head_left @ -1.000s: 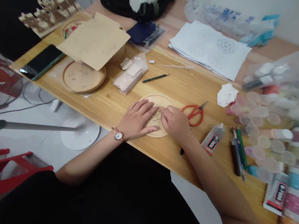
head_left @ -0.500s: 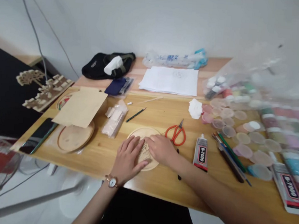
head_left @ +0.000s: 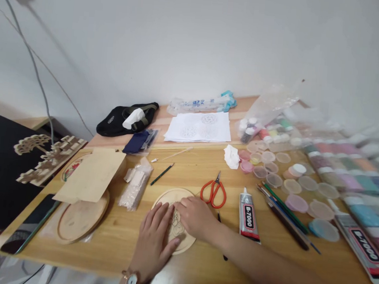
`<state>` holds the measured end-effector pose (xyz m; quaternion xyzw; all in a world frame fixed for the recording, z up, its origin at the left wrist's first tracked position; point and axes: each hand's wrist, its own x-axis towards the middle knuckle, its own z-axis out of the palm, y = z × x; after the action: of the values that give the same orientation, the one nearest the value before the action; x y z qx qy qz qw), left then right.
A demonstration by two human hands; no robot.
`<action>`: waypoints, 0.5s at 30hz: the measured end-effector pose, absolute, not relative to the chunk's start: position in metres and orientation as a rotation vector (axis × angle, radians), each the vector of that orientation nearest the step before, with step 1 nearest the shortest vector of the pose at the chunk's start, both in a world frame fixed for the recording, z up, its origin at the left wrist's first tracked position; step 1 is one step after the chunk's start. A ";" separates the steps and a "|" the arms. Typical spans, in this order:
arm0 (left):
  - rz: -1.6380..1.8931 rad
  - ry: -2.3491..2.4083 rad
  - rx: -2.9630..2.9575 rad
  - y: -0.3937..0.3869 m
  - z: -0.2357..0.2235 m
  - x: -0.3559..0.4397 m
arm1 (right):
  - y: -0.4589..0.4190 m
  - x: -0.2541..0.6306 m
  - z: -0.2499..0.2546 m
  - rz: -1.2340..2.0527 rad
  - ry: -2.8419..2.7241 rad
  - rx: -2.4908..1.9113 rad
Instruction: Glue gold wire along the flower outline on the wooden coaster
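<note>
A round pale wooden plaque (head_left: 166, 196) with a carved line design (head_left: 176, 226) at its middle lies on the table in front of me. My left hand (head_left: 155, 232) rests flat on its left side, fingers stretched and thumb spread along the lower part. On the upper right of the design my right hand (head_left: 198, 218) presses down with curled fingers; whatever its fingertips hold is hidden. Orange-handled scissors (head_left: 217, 182) lie just beyond that hand. A dark thin tool (head_left: 219, 217) is partly covered by my right forearm. Farther right lies a B-7000 glue tube (head_left: 248, 215).
Brushes (head_left: 283, 212), small lidded paint pots (head_left: 292, 186) and another glue tube (head_left: 363, 241) crowd the right. Leftward are a pencil (head_left: 162, 174), a plastic-wrapped packet (head_left: 135, 185), a wooden round tray (head_left: 83, 221) under brown card (head_left: 90, 175), and a phone (head_left: 29, 225). Papers (head_left: 199, 127) lie behind.
The camera view has tilted up, so the table and everything on it sit lower in the picture. Both hands stay on the plaque in nearly the same pose.
</note>
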<state>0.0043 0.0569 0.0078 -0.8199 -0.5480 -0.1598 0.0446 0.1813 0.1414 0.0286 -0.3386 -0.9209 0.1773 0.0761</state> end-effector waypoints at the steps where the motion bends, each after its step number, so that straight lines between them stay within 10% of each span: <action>1: -0.482 -1.666 -2.500 0.057 0.008 0.004 | 0.141 0.181 0.029 0.532 -2.759 -1.015; 15: -0.470 -1.643 -2.509 0.059 0.002 0.004 | 0.142 0.181 0.031 0.583 -2.753 -1.016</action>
<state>0.0039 0.0589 0.0024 -0.8253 -0.5406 -0.1547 0.0529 0.1813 0.1421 0.0313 -0.3386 -0.9176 0.1944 0.0748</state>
